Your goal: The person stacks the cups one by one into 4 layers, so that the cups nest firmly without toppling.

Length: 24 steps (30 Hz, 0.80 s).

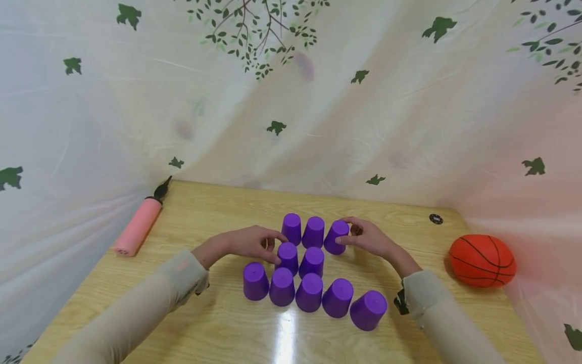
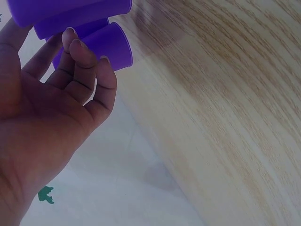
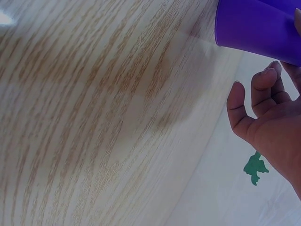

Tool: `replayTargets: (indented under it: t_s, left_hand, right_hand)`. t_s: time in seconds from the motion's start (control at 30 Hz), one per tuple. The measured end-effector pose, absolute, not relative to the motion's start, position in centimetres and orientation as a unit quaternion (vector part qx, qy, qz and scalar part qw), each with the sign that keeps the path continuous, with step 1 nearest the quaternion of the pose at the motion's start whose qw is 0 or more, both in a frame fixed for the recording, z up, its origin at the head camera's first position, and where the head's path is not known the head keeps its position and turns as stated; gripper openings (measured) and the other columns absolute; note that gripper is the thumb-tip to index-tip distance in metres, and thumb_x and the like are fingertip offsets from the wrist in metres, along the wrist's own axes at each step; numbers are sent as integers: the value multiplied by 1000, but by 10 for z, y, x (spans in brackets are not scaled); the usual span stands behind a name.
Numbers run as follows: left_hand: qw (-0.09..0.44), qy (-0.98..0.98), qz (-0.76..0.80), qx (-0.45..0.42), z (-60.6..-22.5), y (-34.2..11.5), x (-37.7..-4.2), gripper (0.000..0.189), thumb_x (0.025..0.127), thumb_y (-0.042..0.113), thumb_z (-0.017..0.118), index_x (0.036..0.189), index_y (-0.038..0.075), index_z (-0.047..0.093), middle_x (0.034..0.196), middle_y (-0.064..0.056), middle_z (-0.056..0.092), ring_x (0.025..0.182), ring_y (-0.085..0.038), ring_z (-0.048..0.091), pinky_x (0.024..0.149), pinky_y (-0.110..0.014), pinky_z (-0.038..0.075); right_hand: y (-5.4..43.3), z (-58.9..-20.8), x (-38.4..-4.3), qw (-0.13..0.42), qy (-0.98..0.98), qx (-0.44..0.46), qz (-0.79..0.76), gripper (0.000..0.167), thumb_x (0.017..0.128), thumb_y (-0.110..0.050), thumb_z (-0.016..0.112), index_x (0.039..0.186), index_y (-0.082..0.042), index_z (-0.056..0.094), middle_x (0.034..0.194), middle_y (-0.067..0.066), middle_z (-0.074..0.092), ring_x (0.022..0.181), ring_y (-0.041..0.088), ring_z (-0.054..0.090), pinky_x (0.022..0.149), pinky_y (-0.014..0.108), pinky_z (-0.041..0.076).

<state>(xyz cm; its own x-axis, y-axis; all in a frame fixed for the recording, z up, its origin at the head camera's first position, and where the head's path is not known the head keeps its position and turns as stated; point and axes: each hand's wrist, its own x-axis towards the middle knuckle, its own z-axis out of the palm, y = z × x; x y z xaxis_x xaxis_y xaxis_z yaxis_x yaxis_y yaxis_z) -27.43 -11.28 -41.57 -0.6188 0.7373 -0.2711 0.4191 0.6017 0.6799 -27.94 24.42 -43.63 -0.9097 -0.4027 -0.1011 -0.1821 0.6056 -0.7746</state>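
Note:
Purple cups stand upside down on the wooden table in three rows. My left hand (image 1: pixel 250 242) pinches the left cup (image 1: pixel 287 258) of the middle row between thumb and forefinger. Beside it stands the other middle-row cup (image 1: pixel 311 262). At the back row's right end, my right hand (image 1: pixel 372 238) holds a cup (image 1: pixel 335 237) between thumb and forefinger. Two more back-row cups, the left one (image 1: pixel 291 228) and the centre one (image 1: pixel 313 232), stand alongside. In both wrist views the other fingers of the left hand (image 2: pixel 47 103) and right hand (image 3: pixel 280 115) curl loosely off the cups.
A front row of several purple cups (image 1: pixel 309 293) stands nearest me. At the left lies a pink hand pump (image 1: pixel 140 225) with a black nozzle. An orange-red ball (image 1: pixel 483 260) and a small black chip (image 1: pixel 436 219) are on the right. A leaf-printed curtain (image 1: pixel 318 126) hangs behind the table.

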Motion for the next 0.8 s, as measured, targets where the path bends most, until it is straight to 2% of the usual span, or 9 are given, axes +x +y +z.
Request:
replayTargets:
  t_s: [0.23,0.6,0.8]
  left_hand:
    - [266,851,292,347,-416,-111,-274,56,89,39,75,139,19,57,84,5,63,74,-10,57,69,-26,48]
    - [251,848,301,356,-418,-108,-271,53,88,38,77,136,21,60,83,6,60,78,-19,58,68,-27,47]
    - [240,852,288,367,-417,-107,-272,53,88,38,77,136,23,60,85,5,61,78,-14,57,69,-26,47]
  right_hand:
    - [245,-437,-279,133,885,-171,-411,50,88,-34,76,132,-16,61,83,3,52,73,18,45,60,27,38]
    - [246,-441,-279,139,884,-175,-410,48,88,-34,76,131,-16,62,82,3,50,72,17,44,59,26,38]
    - [247,-439,-277,138,887,-174,-405,51,88,-34,77,133,-15,60,82,4,50,72,18,44,59,27,37]
